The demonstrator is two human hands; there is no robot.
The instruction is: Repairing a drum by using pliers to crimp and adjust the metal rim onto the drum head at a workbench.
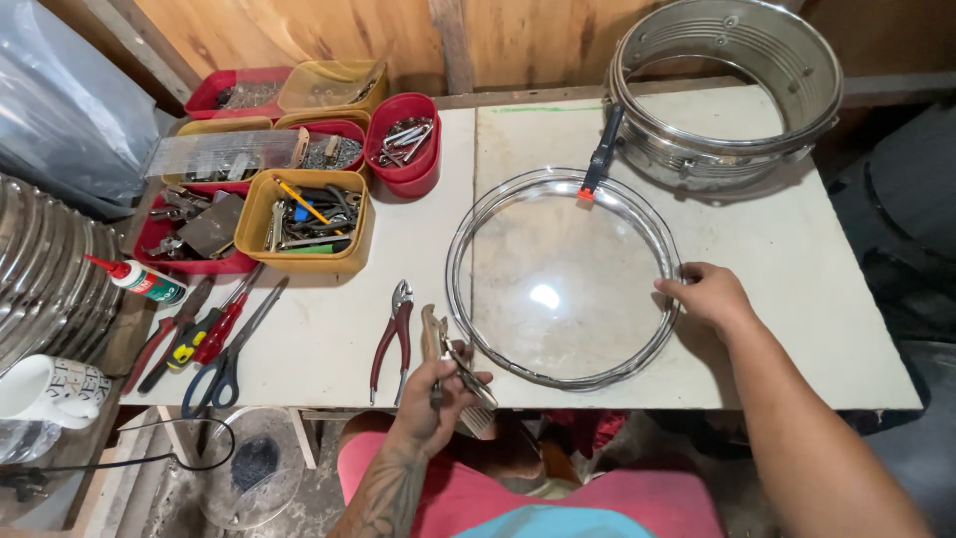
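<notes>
Left hand: my left hand (435, 391) is curled shut around a small metal tool (460, 371) with a pale handle. I hold it at the near edge of the table, and its metal tip points toward the hoop.
Right hand: my right hand (709, 296) rests on the right side of the clear drumhead (564, 279), with the fingers bent and pressed against its metal hoop; I cannot tell whether they grip the rim or only lean on it.
Clear drumhead: it lies flat in the middle of the white table (817, 289), a see-through skin in a shiny ring, with its near edge just beside the tool in my left hand.
Clamp: a black clamp (600, 154) with an orange tip lies across the far rim of the drumhead and leans toward the drum shell.
Drum shell: a chrome drum shell (725, 95) stands at the far right of the table, just behind the drumhead.
Pliers: red-handled pliers (392, 334) lie on the table just left of my left hand.
Other tools: scissors (231, 354) and screwdrivers (189, 334) lie further left, near the table's edge.
Trays: red and yellow trays (299, 169) filled with screws and small parts are at the far left.
Glue bottle: a small bottle (139, 280) with a red nozzle lies left of the trays.
</notes>
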